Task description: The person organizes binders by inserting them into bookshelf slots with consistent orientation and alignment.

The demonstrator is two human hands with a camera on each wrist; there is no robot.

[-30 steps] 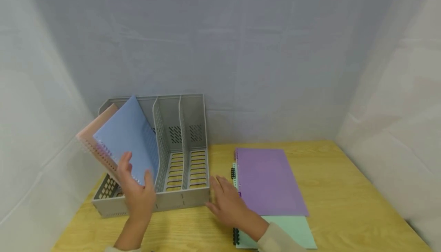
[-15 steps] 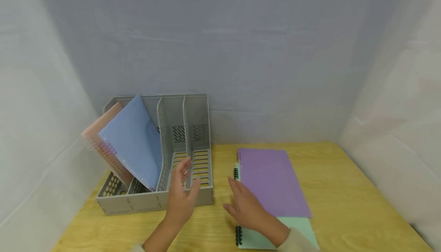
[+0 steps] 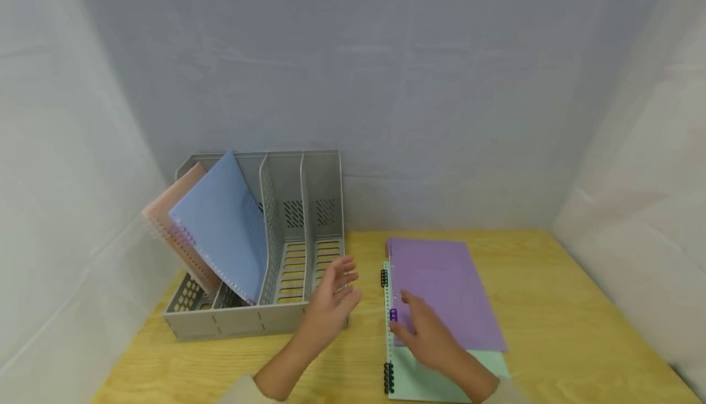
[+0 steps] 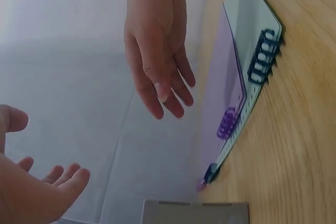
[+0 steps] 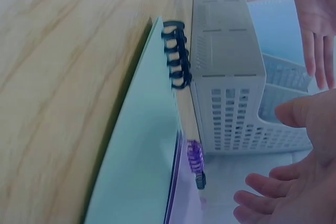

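My left hand hangs in the air in front of the grey file rack's right end, fingers loosely bent and holding nothing. Over the left edge of a purple ring-bound notebook hovers my right hand, thumb and fingers apart; the right wrist view shows a gap below it. The purple notebook lies on a mint-green notebook with black binding rings. In the rack, a blue notebook and a pink notebook lean to the left in the left-hand compartments.
Everything stands on a yellow wood-grain table. A divider parts the two right-hand rack compartments, where slotted floors show. Pale sheeting hangs behind and on both sides.
My left hand has come away from the blue notebook and moved right, past the rack's compartments. My right hand has shifted right from the rack's corner to above the purple notebook.
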